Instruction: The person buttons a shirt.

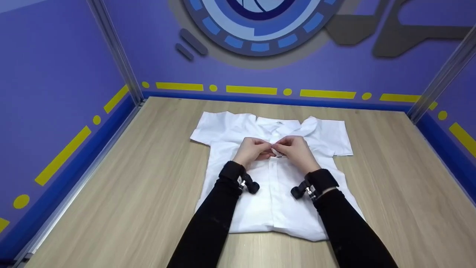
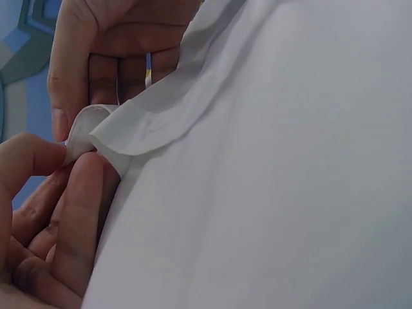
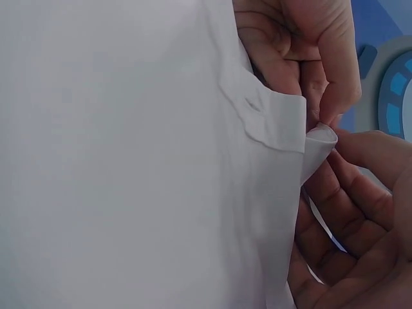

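A white short-sleeved shirt [image 1: 251, 208] lies front up with its collar [image 1: 264, 122] at the far side. Over the upper chest, my left hand [image 1: 252, 150] and right hand [image 1: 296, 149] meet at the front opening. Both pinch the raised edge of the placket [image 3: 320, 143] between thumb and fingers, their tips almost touching. A slit like a buttonhole [image 3: 253, 104] shows on the folded-over strip in the right wrist view. Beneath the cloth, other fingers [image 2: 80, 212] support the edge in the left wrist view. Whether a button sits between the fingertips is hidden.
The shirt rests on a wood-grain table [image 1: 148, 178]. Blue panels [image 1: 59, 74] with yellow markings and metal corner posts [image 1: 119, 48] close in the back and sides. A black strap with a small camera [image 1: 240, 178] is on each wrist.
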Available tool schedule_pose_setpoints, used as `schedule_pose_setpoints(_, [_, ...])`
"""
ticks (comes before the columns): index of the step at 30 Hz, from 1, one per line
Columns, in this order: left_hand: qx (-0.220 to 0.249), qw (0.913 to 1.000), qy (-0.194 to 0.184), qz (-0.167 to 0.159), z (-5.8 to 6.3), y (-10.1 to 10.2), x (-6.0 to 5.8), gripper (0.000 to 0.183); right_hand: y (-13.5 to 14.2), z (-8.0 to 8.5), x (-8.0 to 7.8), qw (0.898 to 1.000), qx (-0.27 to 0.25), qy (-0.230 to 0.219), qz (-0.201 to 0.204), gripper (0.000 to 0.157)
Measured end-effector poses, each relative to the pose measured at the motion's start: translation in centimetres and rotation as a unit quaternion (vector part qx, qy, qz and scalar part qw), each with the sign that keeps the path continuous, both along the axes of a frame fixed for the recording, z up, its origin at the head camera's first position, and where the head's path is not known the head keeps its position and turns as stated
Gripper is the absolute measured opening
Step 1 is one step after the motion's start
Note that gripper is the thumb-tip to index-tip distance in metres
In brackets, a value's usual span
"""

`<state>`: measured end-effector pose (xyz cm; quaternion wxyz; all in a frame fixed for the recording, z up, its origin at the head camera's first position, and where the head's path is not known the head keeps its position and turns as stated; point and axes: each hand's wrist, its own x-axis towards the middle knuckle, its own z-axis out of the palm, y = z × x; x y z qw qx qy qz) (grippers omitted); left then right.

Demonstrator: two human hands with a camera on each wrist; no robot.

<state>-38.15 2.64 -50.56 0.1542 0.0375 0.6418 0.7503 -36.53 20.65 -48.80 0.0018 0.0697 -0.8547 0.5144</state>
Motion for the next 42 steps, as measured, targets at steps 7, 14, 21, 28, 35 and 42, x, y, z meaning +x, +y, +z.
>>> schedule_pose_setpoints(7, [-0.007, 0.9998, 0.013, -0.011, -0.09, -0.10, 0.00, 0.012, -0.04, 0.06, 0.03, 1.000, 0.008, -0.004, -0.009, 0.020])
schedule_pose_setpoints(14, [-0.014, 0.9995, 0.022, -0.019, 0.01, -0.18, 0.08, 0.013, 0.21, 0.16, 0.04, 0.999, -0.019, -0.028, -0.008, 0.018])
schedule_pose_setpoints(21, [-0.015, 0.9993, 0.024, -0.025, -0.12, -0.13, -0.06, 0.013, 0.41, -0.01, -0.14, 0.997, -0.049, -0.054, 0.000, 0.020])
schedule_pose_setpoints(28, [-0.017, 0.9991, 0.029, -0.027, -0.03, -0.15, 0.03, 0.014, 0.54, -0.01, -0.29, 0.997, -0.056, -0.055, 0.015, 0.021])
schedule_pose_setpoints(35, [0.000, 0.9996, 0.022, -0.019, -0.01, -0.16, 0.04, 0.019, 0.64, -0.01, -0.42, 0.995, -0.070, -0.058, 0.032, 0.024])
schedule_pose_setpoints(42, [0.004, 0.9995, 0.022, -0.022, -0.02, -0.18, -0.06, 0.023, 0.71, -0.18, -0.78, 0.988, -0.122, -0.083, 0.037, 0.029])
